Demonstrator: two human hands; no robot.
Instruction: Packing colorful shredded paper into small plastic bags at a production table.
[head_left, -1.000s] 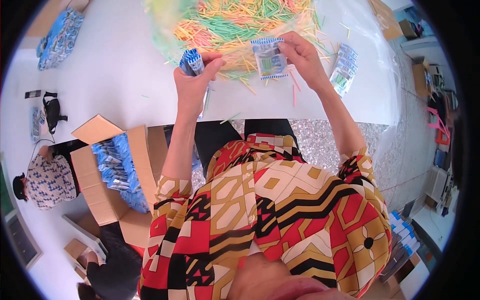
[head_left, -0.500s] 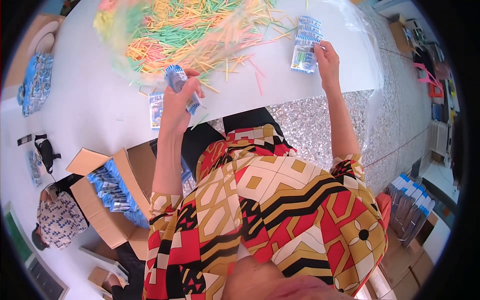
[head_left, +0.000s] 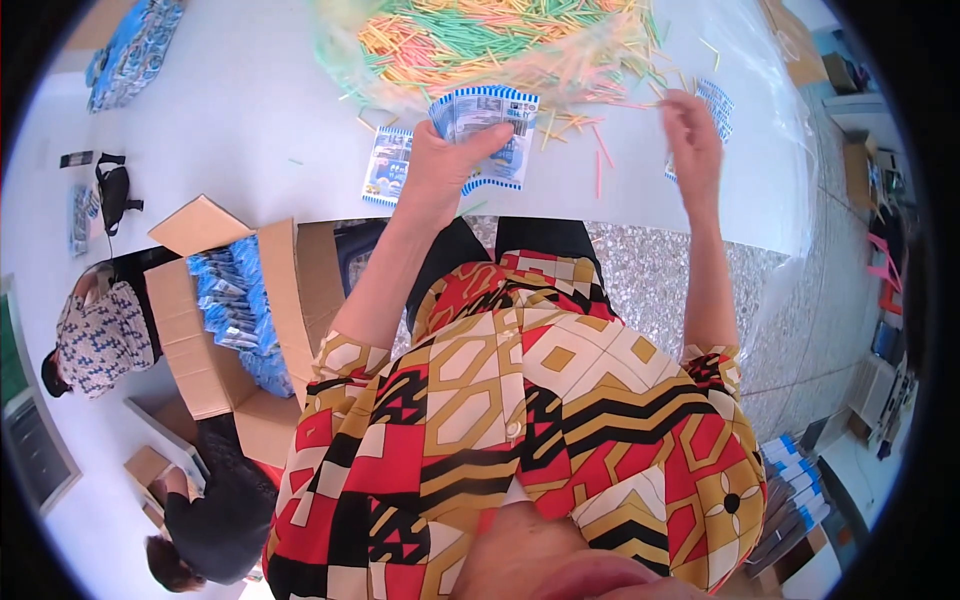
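Note:
My left hand [head_left: 447, 163] grips a small stack of blue-and-white flat packets [head_left: 487, 118] near the white table's front edge. One more such packet [head_left: 386, 166] lies flat on the table just left of that hand. My right hand [head_left: 690, 135] hovers to the right with loosely curled fingers and nothing visible in it, next to a packet [head_left: 718, 104] lying on the table. A big heap of thin green, yellow and pink sticks [head_left: 480, 40] sits on clear plastic just beyond both hands. A few loose sticks [head_left: 598, 160] lie between the hands.
An open cardboard box [head_left: 215, 320] of blue packets stands on the floor at my left. Two other people [head_left: 100, 335] are low down at the left. A black strap item [head_left: 112, 190] and more blue packets [head_left: 135, 55] lie on the table's left part.
My left hand now holds the packets fanned in front of the stick heap. My right hand has let go of its packet, which lies on the table, and has drawn back.

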